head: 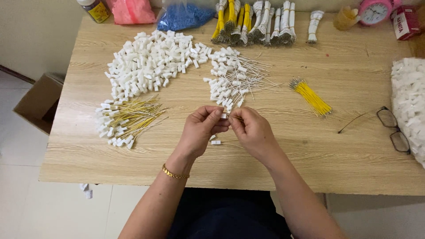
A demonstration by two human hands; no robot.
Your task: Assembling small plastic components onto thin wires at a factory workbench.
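Head view: the left hand (pixel 201 130) is pinching a small white connector (pixel 224 116) between thumb and fingertips, and the right hand (pixel 253 130) is pinching a thin yellow wire (pixel 237 118) whose long axis is running left-right, its tip meeting the connector in the narrow gap between the two hands. Both hands are hovering just above the table (pixel 345 150), equally near the joint. A finished piece (pixel 217 142) is lying just below the thumbs, a pile of white-wired pieces (pixel 232 77) just beyond the fingertips, loose yellow wires (pixel 311 96) well right, and open board is lying toward the near edge.
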